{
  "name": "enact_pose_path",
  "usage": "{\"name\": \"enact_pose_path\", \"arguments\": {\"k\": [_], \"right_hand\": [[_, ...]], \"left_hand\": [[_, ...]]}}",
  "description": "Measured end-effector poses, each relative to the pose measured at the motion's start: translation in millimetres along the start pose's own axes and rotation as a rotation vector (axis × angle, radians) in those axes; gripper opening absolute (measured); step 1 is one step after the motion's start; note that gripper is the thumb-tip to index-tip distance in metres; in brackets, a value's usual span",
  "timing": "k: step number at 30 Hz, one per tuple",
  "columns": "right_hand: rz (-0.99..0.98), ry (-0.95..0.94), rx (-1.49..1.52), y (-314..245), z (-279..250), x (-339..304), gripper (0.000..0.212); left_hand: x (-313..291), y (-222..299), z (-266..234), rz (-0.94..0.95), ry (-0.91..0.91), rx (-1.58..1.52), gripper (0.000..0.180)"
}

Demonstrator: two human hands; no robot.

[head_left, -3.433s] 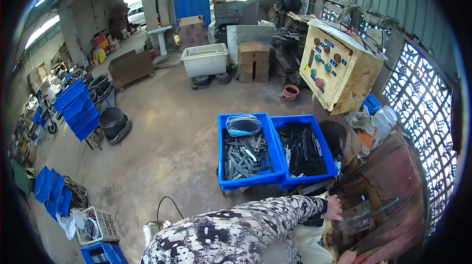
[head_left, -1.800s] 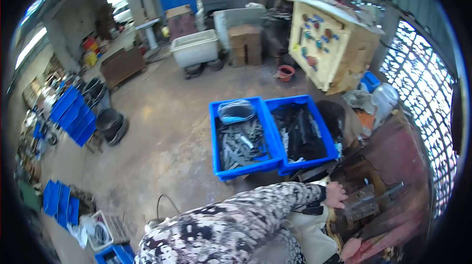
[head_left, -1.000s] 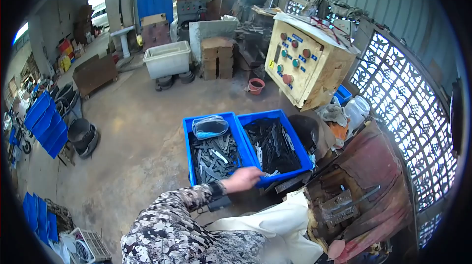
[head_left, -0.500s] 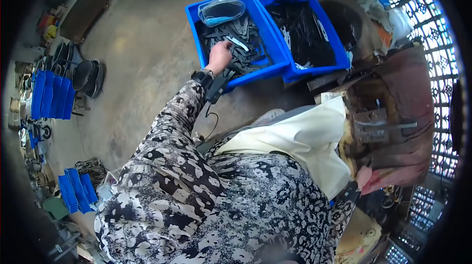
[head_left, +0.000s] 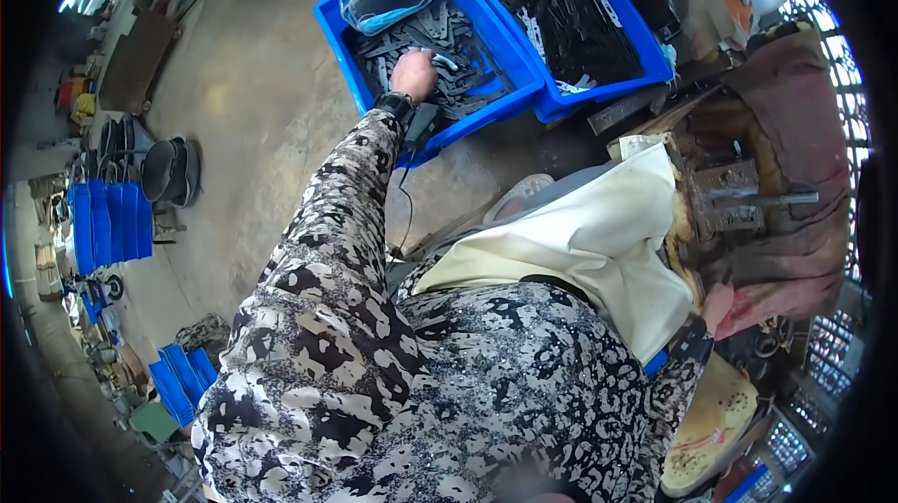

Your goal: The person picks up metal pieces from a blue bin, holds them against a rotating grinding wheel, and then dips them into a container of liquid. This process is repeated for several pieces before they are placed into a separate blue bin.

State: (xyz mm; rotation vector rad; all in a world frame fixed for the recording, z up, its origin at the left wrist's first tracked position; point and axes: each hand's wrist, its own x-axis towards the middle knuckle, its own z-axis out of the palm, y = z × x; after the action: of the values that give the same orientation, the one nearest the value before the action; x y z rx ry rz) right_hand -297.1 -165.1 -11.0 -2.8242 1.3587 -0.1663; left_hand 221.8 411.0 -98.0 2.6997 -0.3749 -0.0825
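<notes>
My left hand (head_left: 414,75) reaches down into a blue plastic bin (head_left: 463,124) filled with flat grey strips (head_left: 452,30). Its fingers curl inward over the strips, and a shiny pale strip (head_left: 443,60) lies right at the fingertips. Whether they grip that strip or another is hidden. Low on the right, my right hand (head_left: 718,305) is beside a reddish cloth (head_left: 772,283) draped on the workbench; its fingers are too small and blurred to read. Near this hand, the bench carries a metal fixture (head_left: 730,194) with a bar sticking out.
A bag of clear plastic with blue (head_left: 388,0) rests in the bin's far corner. Beside it stands a second blue bin (head_left: 608,91) of dark strips. Cream cloth (head_left: 571,232) covers my lap. Stacked blue trays (head_left: 110,222) and a dark round-seated stool (head_left: 171,171) stand left.
The head view has shifted, so bins and bench sit differently in the picture. My left hand stays in the strips, its fingers more curled over them. My right hand remains by the reddish cloth.
</notes>
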Motion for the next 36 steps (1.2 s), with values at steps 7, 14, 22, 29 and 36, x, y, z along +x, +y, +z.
{"name": "enact_pose_path", "arguments": {"k": [7, 14, 22, 29, 36], "right_hand": [[-0.007, 0.021, 0.041, -2.8, 4.1, -6.6, 0.031], [-0.258, 0.086, -0.366, 8.1, 28.6, 6.1, 0.016], [0.523, -0.173, 1.214, -59.8, -39.5, -8.2, 0.016], [0.514, -0.201, 1.322, -61.8, -45.8, -14.0, 0.014], [0.453, -0.142, 1.375, -64.9, -43.9, -11.0, 0.012]], "left_hand": [[-8.1, 45.0, 7.1, 0.35, -0.12, 0.017, 0.019], [17.7, 38.6, 34.4, 0.432, -0.284, 0.19, 0.025], [38.4, 11.1, 36.5, 0.063, -0.319, -0.407, 0.021], [4.3, 104.2, -23.3, 0.023, -0.317, -0.917, 0.022], [-17.1, 281.6, -35.4, 0.468, -0.468, -1.033, 0.043]]}}
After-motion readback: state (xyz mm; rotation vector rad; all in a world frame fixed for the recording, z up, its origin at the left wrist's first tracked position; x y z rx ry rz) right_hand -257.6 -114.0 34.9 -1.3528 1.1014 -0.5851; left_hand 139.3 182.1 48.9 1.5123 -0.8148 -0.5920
